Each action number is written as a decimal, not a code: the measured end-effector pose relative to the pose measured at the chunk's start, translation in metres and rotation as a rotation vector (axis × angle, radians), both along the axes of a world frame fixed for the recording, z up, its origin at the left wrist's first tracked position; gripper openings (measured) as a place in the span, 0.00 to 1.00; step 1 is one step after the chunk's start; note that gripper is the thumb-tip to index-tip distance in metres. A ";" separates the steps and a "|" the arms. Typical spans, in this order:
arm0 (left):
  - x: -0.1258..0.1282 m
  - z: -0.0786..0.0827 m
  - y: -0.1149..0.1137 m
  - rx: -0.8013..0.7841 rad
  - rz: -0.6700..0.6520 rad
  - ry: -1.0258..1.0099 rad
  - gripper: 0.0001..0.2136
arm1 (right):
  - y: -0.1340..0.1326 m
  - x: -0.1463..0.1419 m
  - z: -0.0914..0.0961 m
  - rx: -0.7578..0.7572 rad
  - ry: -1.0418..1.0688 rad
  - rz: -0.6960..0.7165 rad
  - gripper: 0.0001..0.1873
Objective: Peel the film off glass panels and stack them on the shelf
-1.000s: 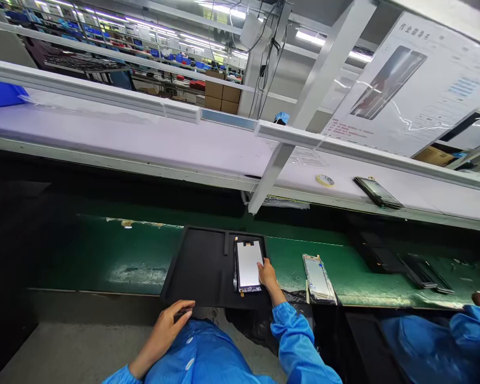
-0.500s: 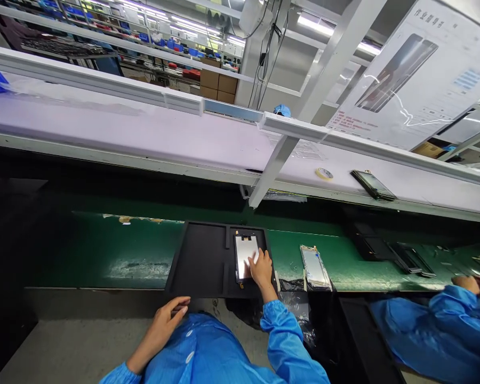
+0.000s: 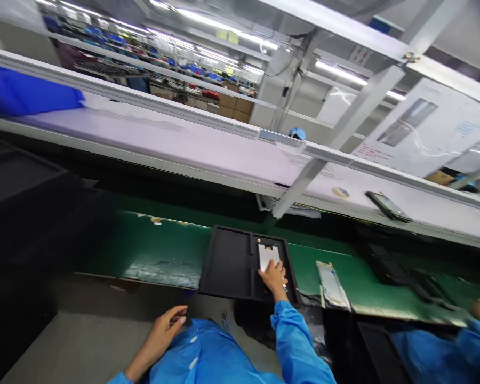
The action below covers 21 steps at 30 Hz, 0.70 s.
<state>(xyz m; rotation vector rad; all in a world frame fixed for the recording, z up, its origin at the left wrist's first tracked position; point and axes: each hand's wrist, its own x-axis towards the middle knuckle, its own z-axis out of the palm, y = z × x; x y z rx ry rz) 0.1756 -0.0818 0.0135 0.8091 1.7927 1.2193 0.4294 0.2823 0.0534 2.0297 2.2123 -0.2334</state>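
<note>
A flat screen panel (image 3: 266,255), pale silver with dark edges, lies in the right-hand compartment of a black tray (image 3: 231,261). My right hand (image 3: 274,276) covers its lower part, with the thumb at the left edge and the fingers curled toward the right edge, closed across its width. The panel still lies down in the tray. My left hand (image 3: 165,330) hovers over my lap, left of and below the tray. Its fingers are stretched out and it holds nothing.
Right of the tray, several pale panels in a stack (image 3: 333,285) lie on the green bench (image 3: 164,248). A tape roll (image 3: 341,192) and a stack of dark panels (image 3: 389,206) are on the white shelf (image 3: 224,154). At right, a co-worker's blue sleeve (image 3: 470,341) is blurred.
The view has swung, so the tray appears further right. My right hand has moved from the panel's right side to across its lower part. The left hand stays over my lap.
</note>
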 end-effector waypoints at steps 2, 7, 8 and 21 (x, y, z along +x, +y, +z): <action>-0.010 0.002 -0.015 -0.002 0.027 0.004 0.21 | 0.005 0.008 -0.006 0.034 0.020 0.011 0.42; -0.041 0.001 -0.060 -0.039 0.121 -0.015 0.21 | 0.025 0.002 -0.030 0.335 0.175 0.018 0.41; -0.047 -0.002 -0.071 -0.048 0.152 -0.017 0.21 | 0.023 -0.011 -0.031 0.421 0.218 0.070 0.43; -0.102 -0.022 -0.166 -0.260 0.377 -0.198 0.21 | -0.132 -0.360 -0.021 0.096 0.665 0.923 0.25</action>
